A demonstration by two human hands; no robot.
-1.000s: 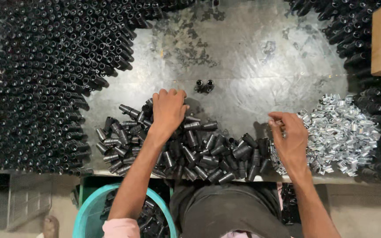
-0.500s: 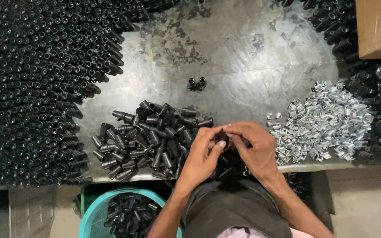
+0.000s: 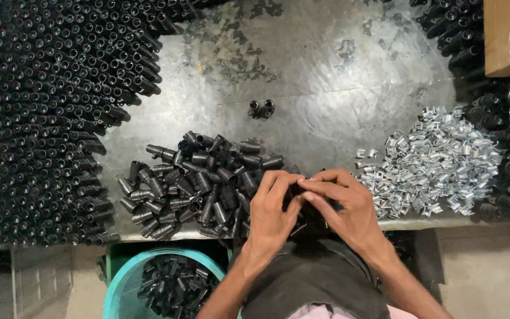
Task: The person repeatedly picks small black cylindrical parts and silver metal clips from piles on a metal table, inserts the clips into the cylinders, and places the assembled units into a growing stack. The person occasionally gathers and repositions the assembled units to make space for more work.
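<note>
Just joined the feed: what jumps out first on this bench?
The mass of upright black tubes packed across the left side. Next, the loose heap of black tubes at centre beside the shiny pile of metal clips on the right, with the left hand and right hand meeting between them.

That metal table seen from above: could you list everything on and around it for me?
Standing black tubes: hundreds, black, packed upright at left.
Loose black tubes: a heap, black, table centre.
Two upright tubes: two, black, alone mid-table.
Metal clips: a heap, silver, at right.
More black tubes: many, black, top right.
Cardboard box: one, brown, top-right corner.
Basket: one, teal, below the table edge, holding black tubes.
Table: one, grey metal.
Left hand, right hand: fingertips meeting at the near edge.
</note>
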